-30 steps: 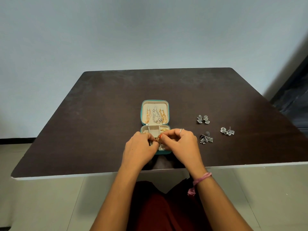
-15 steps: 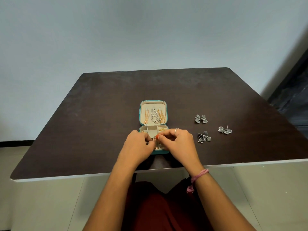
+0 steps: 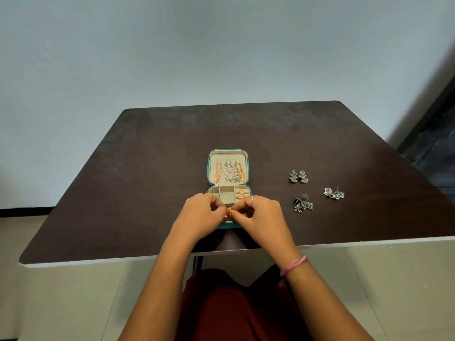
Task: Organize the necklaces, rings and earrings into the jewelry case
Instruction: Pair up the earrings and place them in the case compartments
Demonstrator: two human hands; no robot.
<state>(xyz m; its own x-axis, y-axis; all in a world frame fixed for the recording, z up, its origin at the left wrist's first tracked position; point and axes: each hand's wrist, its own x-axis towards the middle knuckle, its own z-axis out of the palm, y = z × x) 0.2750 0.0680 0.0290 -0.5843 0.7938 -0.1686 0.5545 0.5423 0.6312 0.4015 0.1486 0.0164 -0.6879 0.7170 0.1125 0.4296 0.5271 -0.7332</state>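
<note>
Dark table (image 3: 147,193), bare but for jewelry. Near the front edge, a teal case (image 3: 248,166), open, lid laid back flat. In the lid, three necklaces (image 3: 230,172) hanging side by side: gold, silver, gold. In the tray's right slots, gold rings (image 3: 241,192) already seated. Over the tray's near half, left hand (image 3: 199,217) and right hand (image 3: 263,217), fingers curled, tips meeting around a small gold piece (image 3: 227,217); ring or earring, too hidden to say, and which hand truly pinches it, unclear, though both look closed on it. Well off to the right of the case, three silver earring pairs: the far pair (image 3: 299,176), the near pair (image 3: 303,206), the right pair (image 3: 333,193), all loose on the table. Probable step: seating the gold piece into a near compartment. Necklaces apparently done, rings nearly so, earrings mostly not yet begun. Next, by the look of it: letting go once the piece sits, then a reach right for one silver pair, pinched lightly to keep the posts and dangles from snagging.
</note>
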